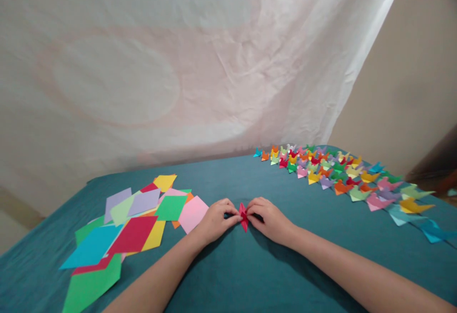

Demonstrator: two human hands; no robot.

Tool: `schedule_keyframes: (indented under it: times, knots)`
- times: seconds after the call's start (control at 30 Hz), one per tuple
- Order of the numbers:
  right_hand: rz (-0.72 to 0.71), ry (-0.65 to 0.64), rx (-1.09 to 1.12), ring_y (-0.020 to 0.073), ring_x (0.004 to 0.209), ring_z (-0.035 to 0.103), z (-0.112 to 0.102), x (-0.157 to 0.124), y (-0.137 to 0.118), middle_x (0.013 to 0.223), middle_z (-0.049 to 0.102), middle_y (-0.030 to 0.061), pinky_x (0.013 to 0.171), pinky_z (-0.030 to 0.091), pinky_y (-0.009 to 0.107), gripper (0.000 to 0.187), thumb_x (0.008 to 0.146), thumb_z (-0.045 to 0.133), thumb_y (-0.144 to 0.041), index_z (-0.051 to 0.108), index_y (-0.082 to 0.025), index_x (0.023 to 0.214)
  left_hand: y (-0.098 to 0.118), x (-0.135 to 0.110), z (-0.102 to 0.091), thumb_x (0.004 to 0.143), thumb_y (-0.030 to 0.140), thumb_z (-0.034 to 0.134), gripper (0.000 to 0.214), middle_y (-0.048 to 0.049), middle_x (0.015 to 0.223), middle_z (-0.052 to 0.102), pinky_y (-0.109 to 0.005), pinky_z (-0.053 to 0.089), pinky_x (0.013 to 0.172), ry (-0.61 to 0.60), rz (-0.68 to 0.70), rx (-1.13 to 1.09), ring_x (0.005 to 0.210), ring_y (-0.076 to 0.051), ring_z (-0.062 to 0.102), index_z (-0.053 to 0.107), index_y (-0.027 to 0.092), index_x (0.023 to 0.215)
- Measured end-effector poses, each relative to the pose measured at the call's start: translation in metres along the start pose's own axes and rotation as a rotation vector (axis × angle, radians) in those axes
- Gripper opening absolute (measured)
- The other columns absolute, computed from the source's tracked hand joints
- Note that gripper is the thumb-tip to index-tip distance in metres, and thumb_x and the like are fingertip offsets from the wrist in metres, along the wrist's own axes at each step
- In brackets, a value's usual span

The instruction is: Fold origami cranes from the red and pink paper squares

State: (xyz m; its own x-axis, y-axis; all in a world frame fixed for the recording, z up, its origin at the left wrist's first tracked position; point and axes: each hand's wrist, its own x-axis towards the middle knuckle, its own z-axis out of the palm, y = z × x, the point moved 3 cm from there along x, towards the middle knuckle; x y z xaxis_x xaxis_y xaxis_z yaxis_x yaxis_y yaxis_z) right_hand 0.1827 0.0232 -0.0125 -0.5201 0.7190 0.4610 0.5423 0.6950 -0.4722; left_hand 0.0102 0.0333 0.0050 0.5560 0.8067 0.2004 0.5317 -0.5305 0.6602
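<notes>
Here we pinch a small red fold [243, 216] between both hands, about midway across the teal surface [228, 275]. The left hand [216, 220] grips its left side with closed fingertips, and the right hand [269, 218] grips its right side the same way. The piece is narrow, pointed and creased, so we judge it mid-fold. Rows of figures [339, 172] in many colours run along the far right edge, so much of the work looks done. A loose pile of flat sheets [132, 227] by the left edge remains unfolded. We can read no writing or brand anywhere.
</notes>
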Motion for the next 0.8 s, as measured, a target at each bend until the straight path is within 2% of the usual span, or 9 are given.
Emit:
schedule_keyframes:
  times: [0.37, 0.8]
  knots:
    - [0.111, 0.041, 0.084, 0.0158, 0.083, 0.055, 0.0012, 0.0063, 0.0030, 0.086, 0.060, 0.0042, 0.077, 0.043, 0.031, 0.016, 0.086, 0.053, -0.017, 0.062, -0.018, 0.072, 0.0034, 0.0021, 0.0035, 0.084, 0.030, 0.055, 0.017, -0.0026, 0.079, 0.059, -0.026, 0.042, 0.070, 0.067, -0.032, 0.167, 0.076, -0.016, 0.054, 0.064, 0.017, 0.076]
    - [0.104, 0.065, 0.057, 0.0165, 0.082, 0.052, 0.0030, 0.0080, 0.0043, 0.084, 0.057, 0.0041, 0.077, 0.042, 0.031, 0.012, 0.082, 0.055, -0.014, 0.057, -0.017, 0.071, 0.0009, 0.0001, 0.0052, 0.083, 0.029, 0.058, 0.011, -0.0022, 0.083, 0.060, -0.026, 0.043, 0.069, 0.102, -0.022, 0.148, 0.077, -0.016, 0.054, 0.059, 0.018, 0.082]
